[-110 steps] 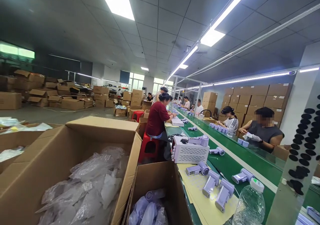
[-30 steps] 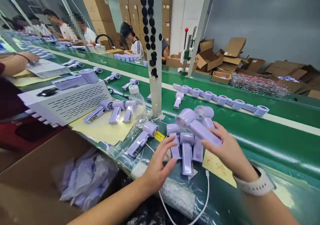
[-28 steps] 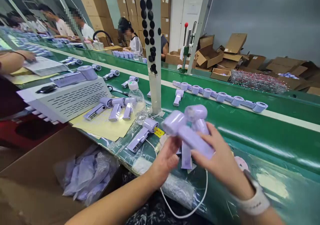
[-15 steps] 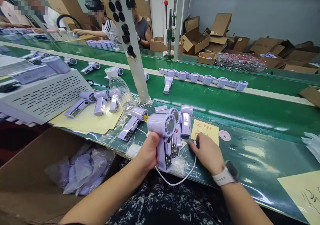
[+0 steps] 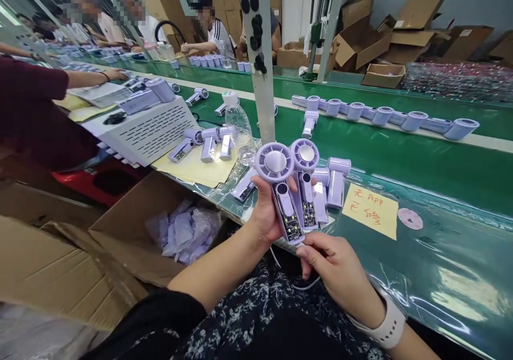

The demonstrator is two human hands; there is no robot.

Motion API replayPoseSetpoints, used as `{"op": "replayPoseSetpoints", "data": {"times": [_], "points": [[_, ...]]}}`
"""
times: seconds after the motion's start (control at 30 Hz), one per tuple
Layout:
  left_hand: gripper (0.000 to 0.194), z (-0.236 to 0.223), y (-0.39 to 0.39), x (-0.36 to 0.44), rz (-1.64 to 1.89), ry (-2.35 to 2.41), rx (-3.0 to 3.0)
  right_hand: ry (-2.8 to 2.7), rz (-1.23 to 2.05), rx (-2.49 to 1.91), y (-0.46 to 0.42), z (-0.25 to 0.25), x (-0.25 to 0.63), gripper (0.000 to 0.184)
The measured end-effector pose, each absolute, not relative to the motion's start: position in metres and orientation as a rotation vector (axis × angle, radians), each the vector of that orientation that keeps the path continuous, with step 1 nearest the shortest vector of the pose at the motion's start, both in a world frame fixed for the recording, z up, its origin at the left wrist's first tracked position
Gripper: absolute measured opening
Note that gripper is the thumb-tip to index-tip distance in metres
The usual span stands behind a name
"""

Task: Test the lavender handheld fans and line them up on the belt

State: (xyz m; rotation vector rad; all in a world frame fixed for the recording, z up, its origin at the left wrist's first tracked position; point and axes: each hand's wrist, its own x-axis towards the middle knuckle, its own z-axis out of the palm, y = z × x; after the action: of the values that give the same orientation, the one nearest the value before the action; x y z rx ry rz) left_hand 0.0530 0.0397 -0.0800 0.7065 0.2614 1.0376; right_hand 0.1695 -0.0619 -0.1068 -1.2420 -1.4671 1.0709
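Note:
My left hand (image 5: pixel 265 214) is wrapped round the handle of a lilac handheld fan (image 5: pixel 276 161), its round grille facing me. The open front of the handle bares a circuit board with small lit spots. Just behind it, to the right, is a second lilac fan (image 5: pixel 306 154) with its board also bare; I cannot tell whether my left fingers hold it too. At the foot of the first fan's handle, my right hand (image 5: pixel 336 261) pinches the end of a white cable (image 5: pixel 308 287), whose plug is mostly hidden by the fingers.
More lilac fans (image 5: pixel 336 181) lie behind, near a yellow handwritten note (image 5: pixel 371 209). A clear bottle (image 5: pixel 238 122) stands beside a white post (image 5: pixel 262 98). Left are a vented metal box (image 5: pixel 156 130) and a carton (image 5: pixel 124 221) of bagged parts. A co-worker's arm (image 5: pixel 90 78) reaches in.
The fan in my left hand has turned its grille and board toward me. My right hand has come from beside the note to the handle's foot, bringing the cable end. The view has swung left.

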Motion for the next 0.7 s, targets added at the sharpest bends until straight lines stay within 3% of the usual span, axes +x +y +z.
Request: {"op": "replayPoseSetpoints", "data": {"times": [0.23,0.4,0.5,0.7], "points": [[0.074,-0.085,0.038,0.054,1.189,0.286,0.783,-1.035,1.21,-1.076,-0.067,-0.129,0.141,0.041],[0.072,-0.081,0.037,0.051,1.166,0.249,0.644,-1.488,0.848,-1.113,-0.07,-0.118,0.153,0.031],[0.069,-0.073,0.037,0.046,1.134,0.206,0.53,-1.481,0.726,-1.13,-0.069,-0.114,0.157,0.033],[0.07,-0.074,0.03,0.045,1.175,0.139,0.708,-1.134,0.983,-1.163,-0.066,-0.127,0.147,0.047]]}}
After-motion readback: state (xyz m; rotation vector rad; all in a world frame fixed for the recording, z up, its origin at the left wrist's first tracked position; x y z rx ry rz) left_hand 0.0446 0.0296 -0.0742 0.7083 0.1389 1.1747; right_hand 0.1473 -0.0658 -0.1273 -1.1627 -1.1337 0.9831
